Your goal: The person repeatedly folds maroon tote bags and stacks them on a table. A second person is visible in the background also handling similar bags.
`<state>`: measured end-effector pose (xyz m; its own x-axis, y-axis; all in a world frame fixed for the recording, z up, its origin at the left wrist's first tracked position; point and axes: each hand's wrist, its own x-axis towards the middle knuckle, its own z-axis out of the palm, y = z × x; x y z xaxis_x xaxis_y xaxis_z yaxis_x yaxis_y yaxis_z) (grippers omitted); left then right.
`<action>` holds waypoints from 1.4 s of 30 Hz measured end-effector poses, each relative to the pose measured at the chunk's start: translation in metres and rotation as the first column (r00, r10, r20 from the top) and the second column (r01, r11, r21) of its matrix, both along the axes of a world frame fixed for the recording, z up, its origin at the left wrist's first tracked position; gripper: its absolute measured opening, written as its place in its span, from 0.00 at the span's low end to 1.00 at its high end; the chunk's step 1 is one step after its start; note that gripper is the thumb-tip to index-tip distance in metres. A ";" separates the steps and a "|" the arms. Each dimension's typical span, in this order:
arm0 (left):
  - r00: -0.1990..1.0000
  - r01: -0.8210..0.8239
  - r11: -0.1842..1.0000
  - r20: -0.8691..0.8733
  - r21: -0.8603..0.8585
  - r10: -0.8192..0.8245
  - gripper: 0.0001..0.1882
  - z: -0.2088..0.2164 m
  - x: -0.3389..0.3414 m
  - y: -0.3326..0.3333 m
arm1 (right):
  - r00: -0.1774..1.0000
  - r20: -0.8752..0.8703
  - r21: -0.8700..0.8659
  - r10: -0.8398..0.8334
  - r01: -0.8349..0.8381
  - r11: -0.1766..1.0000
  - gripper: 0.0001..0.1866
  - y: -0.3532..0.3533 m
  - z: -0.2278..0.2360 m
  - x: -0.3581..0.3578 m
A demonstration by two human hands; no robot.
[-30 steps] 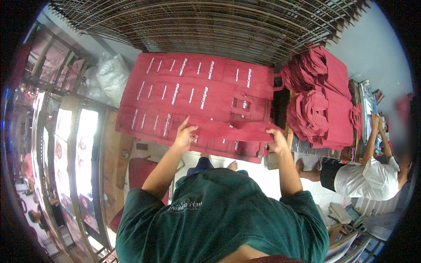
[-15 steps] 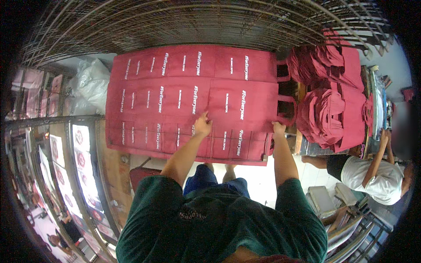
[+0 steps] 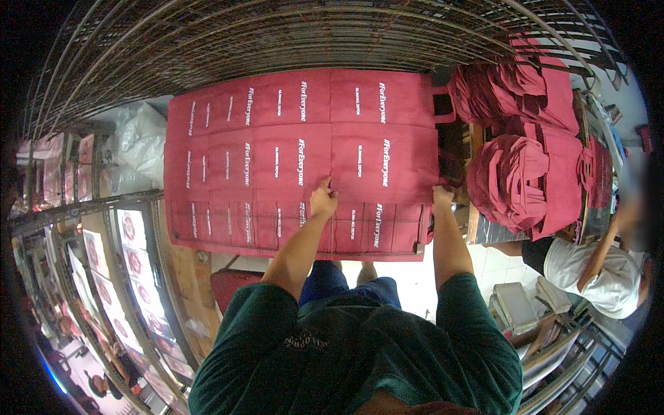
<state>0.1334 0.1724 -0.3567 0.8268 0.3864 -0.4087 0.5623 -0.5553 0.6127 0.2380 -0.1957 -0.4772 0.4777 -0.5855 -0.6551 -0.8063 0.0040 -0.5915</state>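
Note:
Red cloth tote bags with white print lie overlapping in rows on a wide rack in front of me. The front right bag (image 3: 404, 162) lies between my two hands. My left hand (image 3: 324, 199) pinches its near left corner, index finger pointing away from me. At its near right corner, my right hand (image 3: 443, 196) is closed on the edge; the fingertips are partly hidden. A bag handle (image 3: 443, 104) sticks out on the right from the row behind. Below my hands, the metal frame (image 3: 420, 235) of a mesh rack shows, with more printed bags beneath.
Two heaps of red bags (image 3: 512, 183) are stacked at the right. Raised wire racks (image 3: 332, 41) hang over the far side. Clear plastic bags (image 3: 142, 142) sit at the left, above a shelf with printed sheets (image 3: 135, 242). A person in a white shirt (image 3: 591, 273) works at the right.
The front right bag has shifted slightly, and its handle no longer shows spread out beside my right hand. Both hands stay near the same corners. The person at right has moved slightly.

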 end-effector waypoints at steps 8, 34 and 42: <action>1.000 0.021 0.999 0.020 0.049 -0.022 0.27 0.004 -0.005 -0.004 | 0.900 -0.144 -0.236 0.411 -0.434 0.869 0.25 -0.053 -0.104 -0.008; 0.965 0.138 0.924 0.161 0.356 -0.205 0.27 0.028 -0.142 0.006 | 0.749 0.466 -0.864 0.471 0.271 0.424 0.31 -0.168 0.304 -0.132; 0.966 0.036 0.942 0.229 0.334 -0.118 0.24 0.084 -0.173 -0.026 | 0.599 0.230 -0.972 0.767 0.096 0.216 0.36 -0.215 0.348 -0.080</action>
<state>-0.0398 0.1462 -0.2731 0.9169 0.3952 -0.0553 0.3675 -0.7820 0.5034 0.1576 -0.4110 -0.1293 0.7506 -0.1555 0.6422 -0.0118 -0.9749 -0.2224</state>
